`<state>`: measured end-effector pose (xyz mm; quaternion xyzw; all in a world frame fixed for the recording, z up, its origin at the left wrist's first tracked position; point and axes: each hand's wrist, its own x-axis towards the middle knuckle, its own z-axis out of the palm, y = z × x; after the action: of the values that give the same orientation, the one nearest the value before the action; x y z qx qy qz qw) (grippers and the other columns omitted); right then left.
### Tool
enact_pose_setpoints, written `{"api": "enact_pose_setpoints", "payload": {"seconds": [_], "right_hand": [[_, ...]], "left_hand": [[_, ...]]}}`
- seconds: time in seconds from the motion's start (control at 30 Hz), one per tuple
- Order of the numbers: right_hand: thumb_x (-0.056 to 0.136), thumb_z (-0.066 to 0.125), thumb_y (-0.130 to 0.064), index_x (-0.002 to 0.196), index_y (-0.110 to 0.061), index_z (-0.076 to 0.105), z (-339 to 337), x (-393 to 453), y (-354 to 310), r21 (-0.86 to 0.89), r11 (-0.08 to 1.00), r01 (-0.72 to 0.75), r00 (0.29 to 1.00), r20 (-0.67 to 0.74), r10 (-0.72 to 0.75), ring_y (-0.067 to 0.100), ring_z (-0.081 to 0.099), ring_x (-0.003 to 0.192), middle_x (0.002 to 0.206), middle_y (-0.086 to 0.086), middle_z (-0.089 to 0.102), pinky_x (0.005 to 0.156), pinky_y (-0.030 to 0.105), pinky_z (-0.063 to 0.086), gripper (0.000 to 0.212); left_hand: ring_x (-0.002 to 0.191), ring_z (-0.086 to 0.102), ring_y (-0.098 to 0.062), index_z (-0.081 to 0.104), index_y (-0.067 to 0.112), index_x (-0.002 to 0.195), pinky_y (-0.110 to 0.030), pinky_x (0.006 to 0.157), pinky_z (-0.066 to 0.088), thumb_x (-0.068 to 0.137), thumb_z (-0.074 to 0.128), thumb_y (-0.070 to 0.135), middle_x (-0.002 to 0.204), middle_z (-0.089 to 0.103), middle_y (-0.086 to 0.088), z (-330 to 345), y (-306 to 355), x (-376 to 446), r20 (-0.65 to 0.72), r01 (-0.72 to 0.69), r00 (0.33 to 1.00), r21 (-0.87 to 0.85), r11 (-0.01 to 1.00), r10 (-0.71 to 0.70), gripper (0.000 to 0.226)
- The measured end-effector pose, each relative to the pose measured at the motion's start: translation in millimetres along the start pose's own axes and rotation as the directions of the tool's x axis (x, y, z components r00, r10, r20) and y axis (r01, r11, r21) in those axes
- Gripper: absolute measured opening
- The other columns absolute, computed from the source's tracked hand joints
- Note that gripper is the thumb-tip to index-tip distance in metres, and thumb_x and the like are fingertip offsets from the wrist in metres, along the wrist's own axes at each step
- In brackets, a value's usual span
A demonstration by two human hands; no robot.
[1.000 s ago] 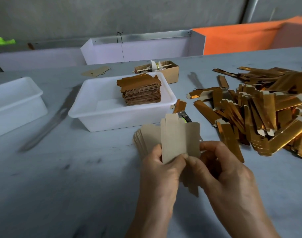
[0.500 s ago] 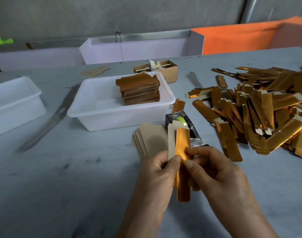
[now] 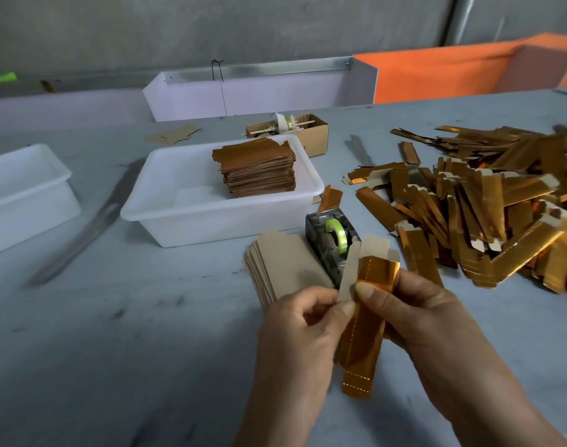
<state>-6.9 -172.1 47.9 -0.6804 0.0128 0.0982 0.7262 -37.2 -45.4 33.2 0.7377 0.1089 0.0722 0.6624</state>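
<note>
- The left hand [image 3: 303, 330] pinches the plain brown edge flap of the gold card blank [image 3: 362, 333] between thumb and forefinger
- The right hand [image 3: 436, 321] is clamped on the blank's gold panel, thumb on the face and fingers curled behind; the blank hangs off the table between both hands, just in front of the tape dispenser [image 3: 335, 240]
- To fold cleanly, I would bend along the dotted score line only, with the left pinch close to that line so the flap does not buckle
- The right thumb should press flat, not with the nail, since the foil probably marks easily
- The top and bottom edges want lining up before the crease is pressed
- The dispenser sits just behind for sealing the seam; the heap of folded gold pieces [image 3: 485, 214] lies to the right
</note>
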Motion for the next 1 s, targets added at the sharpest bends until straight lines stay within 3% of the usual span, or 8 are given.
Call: {"api": "enact_pose_setpoints", "payload": {"seconds": [0.17, 0.33, 0.53, 0.7, 0.77, 0.83, 0.9, 1.0], "right_hand": [[0.079, 0.066, -0.012, 0.092, -0.014, 0.071, 4, 1, 2, 0.037, 0.999, -0.02, 0.999, -0.04, 0.021, 0.016, 0.07, 0.068, 0.079, 0.006, 0.074, 0.051, 0.017, 0.052, 0.014], [0.083, 0.064, -0.014, 0.086, -0.01, 0.072, 9, 1, 5, 0.09, 0.994, -0.058, 0.996, -0.068, 0.064, 0.017, 0.069, 0.068, 0.076, 0.009, 0.072, 0.054, 0.02, 0.053, 0.009], [0.075, 0.068, -0.032, 0.074, -0.007, 0.069, 9, -2, 4, 0.062, 0.995, -0.084, 0.993, -0.079, 0.089, 0.014, 0.061, 0.054, 0.062, 0.008, 0.066, 0.048, 0.019, 0.048, 0.026], [0.076, 0.07, -0.019, 0.081, -0.003, 0.068, 2, 3, 12, 0.059, 0.993, -0.1, 0.983, -0.149, 0.108, 0.026, 0.065, 0.071, 0.076, 0.019, 0.069, 0.064, 0.032, 0.054, 0.017], [0.073, 0.068, -0.021, 0.081, -0.002, 0.068, 1, 4, 11, 0.101, 0.988, -0.114, 0.984, -0.125, 0.127, 0.027, 0.065, 0.069, 0.076, 0.02, 0.069, 0.067, 0.035, 0.054, 0.02], [0.074, 0.066, -0.025, 0.074, -0.007, 0.067, 1, 4, 10, 0.11, 0.987, -0.114, 0.987, -0.102, 0.125, 0.022, 0.062, 0.063, 0.068, 0.015, 0.064, 0.067, 0.033, 0.053, 0.018], [0.082, 0.062, -0.031, 0.067, -0.012, 0.064, 3, 3, 10, 0.093, 0.986, -0.138, 0.981, -0.128, 0.149, 0.018, 0.057, 0.057, 0.059, 0.008, 0.058, 0.065, 0.032, 0.05, 0.024], [0.087, 0.057, -0.035, 0.065, -0.011, 0.06, 4, 4, 9, 0.064, 0.984, -0.168, 0.97, -0.168, 0.177, 0.016, 0.05, 0.05, 0.055, 0.008, 0.049, 0.057, 0.03, 0.041, 0.033]], "left_hand": [[0.075, 0.065, -0.01, 0.072, 0.028, 0.082, -0.022, 0.063, 0.054, 0.081, 0.075, 0.02, 0.081, 0.066, 0.005, 10, -7, -2, -0.168, -0.16, 0.966, 0.201, 0.967, 0.195, 0.008], [0.064, 0.06, -0.022, 0.075, 0.01, 0.086, -0.027, 0.05, 0.046, 0.075, 0.056, 0.007, 0.069, 0.057, -0.005, 28, 1, -14, 0.015, -0.309, 0.855, 0.817, 0.486, 0.519, 0.022], [0.062, 0.063, -0.024, 0.075, -0.003, 0.089, -0.03, 0.056, 0.051, 0.077, 0.043, 0.004, 0.068, 0.062, -0.007, 41, 1, -10, 0.14, -0.219, 0.954, 0.93, 0.295, 0.266, 0.035], [0.069, 0.062, -0.013, 0.076, 0.019, 0.093, -0.02, 0.051, 0.047, 0.067, 0.075, 0.014, 0.079, 0.059, 0.002, 36, -2, -20, 0.103, -0.285, 0.928, 0.814, 0.506, 0.357, 0.026], [0.086, 0.058, -0.004, 0.067, 0.033, 0.102, -0.009, 0.066, 0.045, 0.08, 0.073, 0.019, 0.097, 0.056, 0.012, 30, 0, -15, 0.035, -0.19, 0.976, 0.629, 0.754, 0.216, 0.027], [0.077, 0.06, 0.0, 0.063, 0.03, 0.088, -0.011, 0.063, 0.046, 0.088, 0.065, 0.02, 0.09, 0.064, 0.011, 18, -1, -8, 0.001, 0.048, 0.999, 0.306, 0.951, -0.05, 0.01], [0.054, 0.06, -0.002, 0.066, 0.024, 0.079, -0.016, 0.051, 0.045, 0.086, 0.069, 0.018, 0.071, 0.07, 0.004, 7, -2, -4, 0.065, 0.224, 0.972, 0.055, 0.973, -0.227, 0.01], [0.049, 0.061, -0.005, 0.067, 0.02, 0.079, -0.02, 0.05, 0.05, 0.086, 0.07, 0.02, 0.062, 0.069, 0.003, 3, -2, -4, 0.17, 0.306, 0.94, -0.033, 0.952, -0.296, 0.007]]}}
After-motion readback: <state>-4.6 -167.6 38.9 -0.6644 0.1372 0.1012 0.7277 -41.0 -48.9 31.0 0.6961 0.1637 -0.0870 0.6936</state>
